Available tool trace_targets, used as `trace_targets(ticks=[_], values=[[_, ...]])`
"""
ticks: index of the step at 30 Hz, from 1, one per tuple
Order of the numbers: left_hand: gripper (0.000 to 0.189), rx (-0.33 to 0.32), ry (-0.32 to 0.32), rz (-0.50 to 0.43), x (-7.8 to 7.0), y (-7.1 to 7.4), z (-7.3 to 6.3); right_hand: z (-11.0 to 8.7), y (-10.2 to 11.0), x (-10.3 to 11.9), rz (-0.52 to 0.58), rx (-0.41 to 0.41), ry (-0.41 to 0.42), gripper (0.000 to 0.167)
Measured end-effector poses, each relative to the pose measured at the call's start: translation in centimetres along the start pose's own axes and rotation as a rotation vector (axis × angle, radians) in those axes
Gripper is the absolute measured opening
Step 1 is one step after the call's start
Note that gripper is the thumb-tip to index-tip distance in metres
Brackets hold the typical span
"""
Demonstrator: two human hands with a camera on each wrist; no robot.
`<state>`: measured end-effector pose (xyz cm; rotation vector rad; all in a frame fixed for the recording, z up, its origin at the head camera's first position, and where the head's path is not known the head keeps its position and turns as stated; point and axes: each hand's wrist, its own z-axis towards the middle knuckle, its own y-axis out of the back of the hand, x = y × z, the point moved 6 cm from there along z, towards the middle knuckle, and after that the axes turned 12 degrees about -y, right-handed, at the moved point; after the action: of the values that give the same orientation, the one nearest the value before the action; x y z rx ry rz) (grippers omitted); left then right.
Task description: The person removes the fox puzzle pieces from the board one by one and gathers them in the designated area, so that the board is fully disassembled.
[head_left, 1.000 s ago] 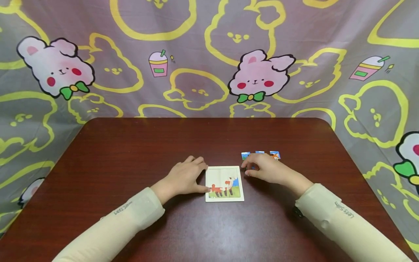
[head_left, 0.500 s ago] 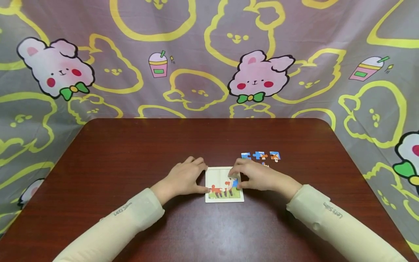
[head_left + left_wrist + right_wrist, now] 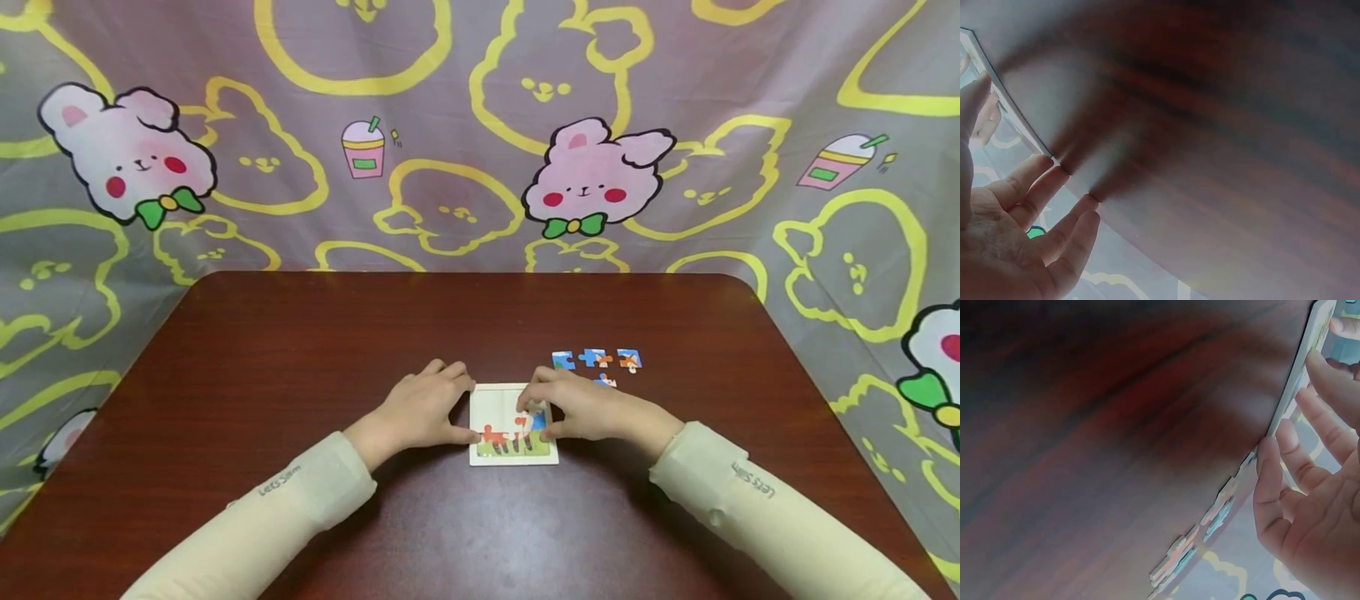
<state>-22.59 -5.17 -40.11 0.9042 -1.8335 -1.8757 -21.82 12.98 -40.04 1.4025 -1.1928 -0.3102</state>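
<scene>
A square puzzle tray with a pale border lies mid-table; its lower part carries fitted pieces with a red and white animal on green, and its upper left is bare. At the tray's left edge my left hand rests with thumb tip on the lower border and fingers stretched toward the upper corner. My right hand bends over the tray's right side, thumb and index fingertips around a puzzle piece, mostly hidden under the fingers. In the right wrist view, the right thumb lies at the tray's edge.
Several loose puzzle pieces, blue and orange, lie on the table beyond my right hand; one is partly covered by it. A patterned cloth hangs close behind the table's far edge.
My right hand has moved left from beside the loose pieces to over the tray's right side, then slightly farther left. The left hand keeps its place at the tray's edge.
</scene>
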Motion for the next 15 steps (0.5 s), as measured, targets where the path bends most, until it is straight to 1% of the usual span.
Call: trace_targets(ticks=[5,10,15], values=[[0.067,0.000,0.000,0.002,-0.02,0.20,-0.01,0.16,0.02,0.11,-0.009,0.006,-0.004,0.036],[0.065,0.002,-0.001,-0.004,-0.10,0.37,0.03,0.01,0.07,0.21,0.010,0.005,-0.014,0.036],[0.063,0.008,-0.001,-0.005,-0.18,0.19,0.01,-0.16,-0.15,0.36,0.027,-0.001,-0.009,0.036]])
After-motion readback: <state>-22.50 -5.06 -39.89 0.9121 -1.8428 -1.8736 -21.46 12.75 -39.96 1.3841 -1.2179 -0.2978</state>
